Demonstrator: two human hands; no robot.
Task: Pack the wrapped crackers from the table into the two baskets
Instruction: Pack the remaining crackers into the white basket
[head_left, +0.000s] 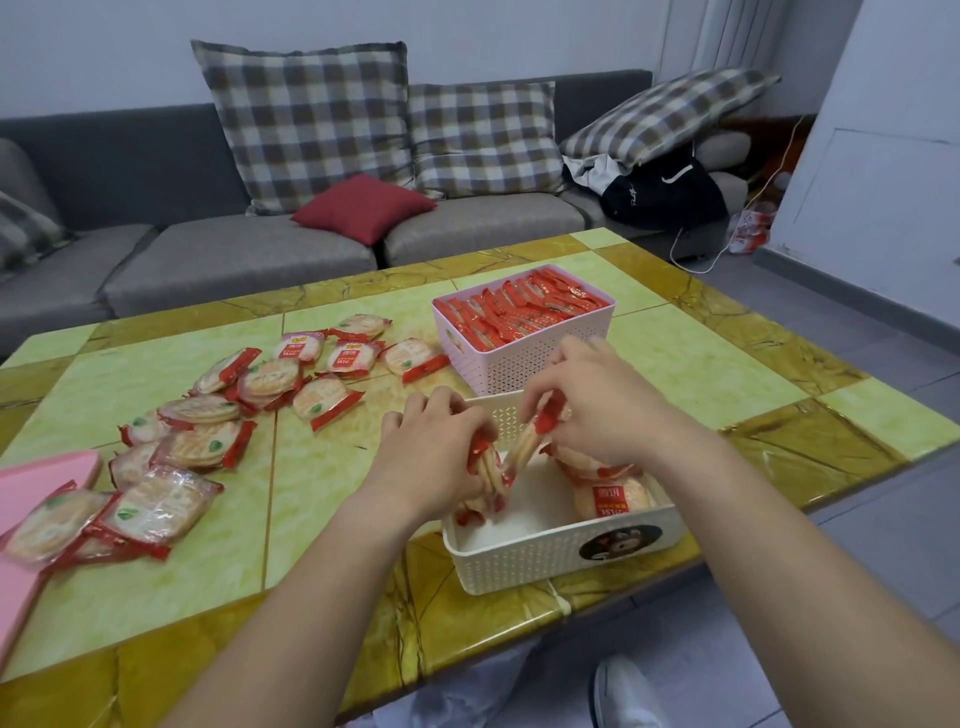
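Note:
Both hands are inside the cream basket (550, 558) at the table's near edge. My left hand (436, 441) grips upright wrapped crackers (488, 470) at the basket's left end. My right hand (592, 405) pinches the red end of another cracker pack (530, 439) leaning beside them. Under my right wrist lie more packs (615, 496) at the basket's right end. Behind stands the pink basket (519, 358), filled to the rim with packs on edge. Several loose cracker packs (208, 431) are scattered over the table's left half.
A pink lid (31, 499) lies at the table's left edge, partly under some packs. A grey sofa (234, 254) with checked and red cushions runs behind the green and yellow table (322, 483). A white shoe (623, 691) shows on the floor below.

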